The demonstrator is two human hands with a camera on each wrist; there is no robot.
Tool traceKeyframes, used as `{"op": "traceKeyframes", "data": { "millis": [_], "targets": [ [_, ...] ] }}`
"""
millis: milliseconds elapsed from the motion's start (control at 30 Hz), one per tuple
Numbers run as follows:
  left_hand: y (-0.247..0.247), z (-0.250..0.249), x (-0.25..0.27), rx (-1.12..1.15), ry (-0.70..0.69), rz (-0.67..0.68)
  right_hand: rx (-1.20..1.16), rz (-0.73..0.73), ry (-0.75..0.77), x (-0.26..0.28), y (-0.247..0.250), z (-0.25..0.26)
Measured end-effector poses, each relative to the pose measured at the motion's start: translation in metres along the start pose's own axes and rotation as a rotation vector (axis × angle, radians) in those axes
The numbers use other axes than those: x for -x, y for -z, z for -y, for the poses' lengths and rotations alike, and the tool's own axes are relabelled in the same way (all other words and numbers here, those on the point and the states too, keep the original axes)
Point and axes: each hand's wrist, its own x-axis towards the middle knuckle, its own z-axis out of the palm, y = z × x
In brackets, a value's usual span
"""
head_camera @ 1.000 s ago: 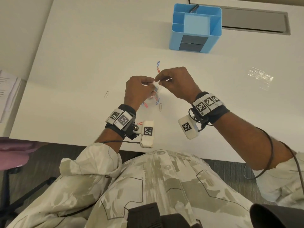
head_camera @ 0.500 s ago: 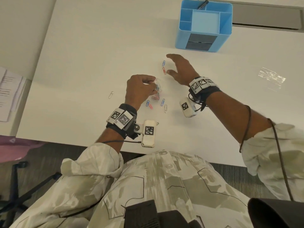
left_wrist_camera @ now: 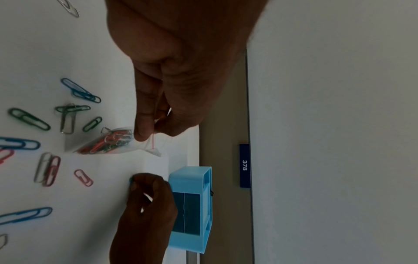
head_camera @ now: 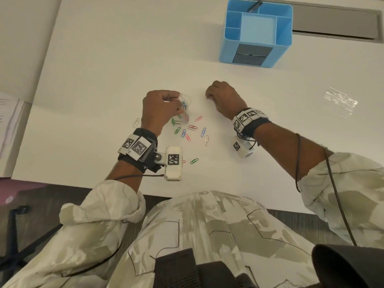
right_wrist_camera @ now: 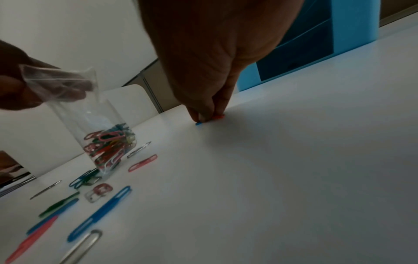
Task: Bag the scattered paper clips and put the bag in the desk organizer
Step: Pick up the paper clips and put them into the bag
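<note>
My left hand [head_camera: 176, 103] pinches the top edge of a small clear bag [head_camera: 185, 102], which hangs above the white table partly filled with coloured paper clips [right_wrist_camera: 106, 142]. To its right, my right hand [head_camera: 208, 95] has its fingers curled down onto the table. Its fingertips [right_wrist_camera: 204, 117] pinch a blue clip [right_wrist_camera: 199, 123] and a red clip [right_wrist_camera: 218, 117]. Several loose clips [head_camera: 192, 127] lie scattered on the table between my wrists. The blue desk organizer [head_camera: 227, 46] stands beyond my right hand, far side of the table.
A second, flat clear bag [head_camera: 340, 99] lies on the table at the right. A pen [head_camera: 254, 6] stands in the organizer's back compartment. A grey cable hatch [head_camera: 336, 23] sits behind it. Papers [head_camera: 6, 121] lie off the table's left edge.
My right hand left the bag's mouth, reached forward to two clips nearer the organizer, and curled down onto them. My left hand kept hold of the bag.
</note>
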Motion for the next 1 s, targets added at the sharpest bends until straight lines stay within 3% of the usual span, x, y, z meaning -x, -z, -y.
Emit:
{"op": "traceKeyframes", "data": {
  "millis": [300,500,667,733,1000],
  "targets": [
    [0.005,0.005,0.005,-0.007,-0.023,0.004,-0.173,0.031,-0.182,0.027,0.0,-0.002],
    [-0.004,0.003,0.015,0.008,-0.014,0.026,-0.747,-0.068,-0.506,0.036,0.032,0.011],
    [-0.02,0.0,0.028,0.006,-0.023,0.06,-1.138,-0.052,-0.41,0.043,0.065,0.049],
    [-0.027,-0.002,0.034,0.015,-0.025,0.078,-1.132,-0.067,-0.363,0.045,0.072,0.062],
    [-0.038,-0.009,0.049,0.028,-0.047,0.091,-0.708,-0.187,-0.213,0.061,0.066,0.079]
  ]
}}
